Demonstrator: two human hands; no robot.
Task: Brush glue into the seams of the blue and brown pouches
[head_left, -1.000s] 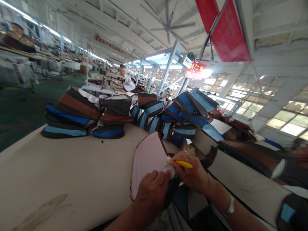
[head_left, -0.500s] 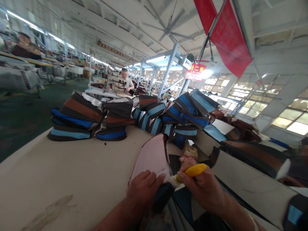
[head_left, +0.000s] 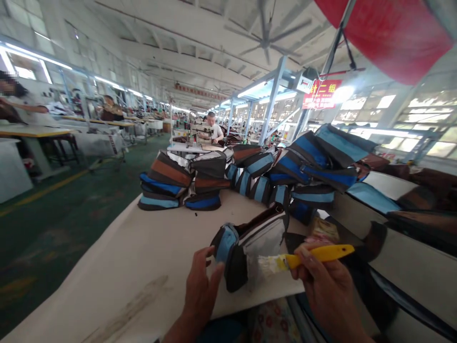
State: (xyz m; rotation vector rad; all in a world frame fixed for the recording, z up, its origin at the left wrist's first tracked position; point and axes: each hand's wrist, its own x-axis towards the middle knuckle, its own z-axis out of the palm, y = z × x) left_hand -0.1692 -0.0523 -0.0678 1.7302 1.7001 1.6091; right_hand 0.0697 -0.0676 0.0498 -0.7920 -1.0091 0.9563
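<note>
My right hand (head_left: 321,281) grips a yellow-handled brush (head_left: 330,252) with pale, coated bristles pointing left. The bristle tips are beside the grey side of a fabric piece (head_left: 266,240) lying on the pale table (head_left: 143,267); whether they touch it is unclear. That piece has a light blue and dark grey end on its left. Near this end is my left hand (head_left: 202,281), fingers apart and thumb raised, holding nothing. Just beyond my right hand sits a worn, yellowish box or block (head_left: 324,231).
Stacked striped fabric pieces (head_left: 167,176) in brown, blue and grey line the table's far side, with a taller pile (head_left: 314,152) at the right. Large flat panels (head_left: 403,247) lie on the right. A person (head_left: 213,131) sits at a machine beyond; another person (head_left: 21,102) is far left.
The fabric piece has been turned, its blue end now facing left. My left hand has come off it and opened. The brush has moved right and lies more level. The view has swung left.
</note>
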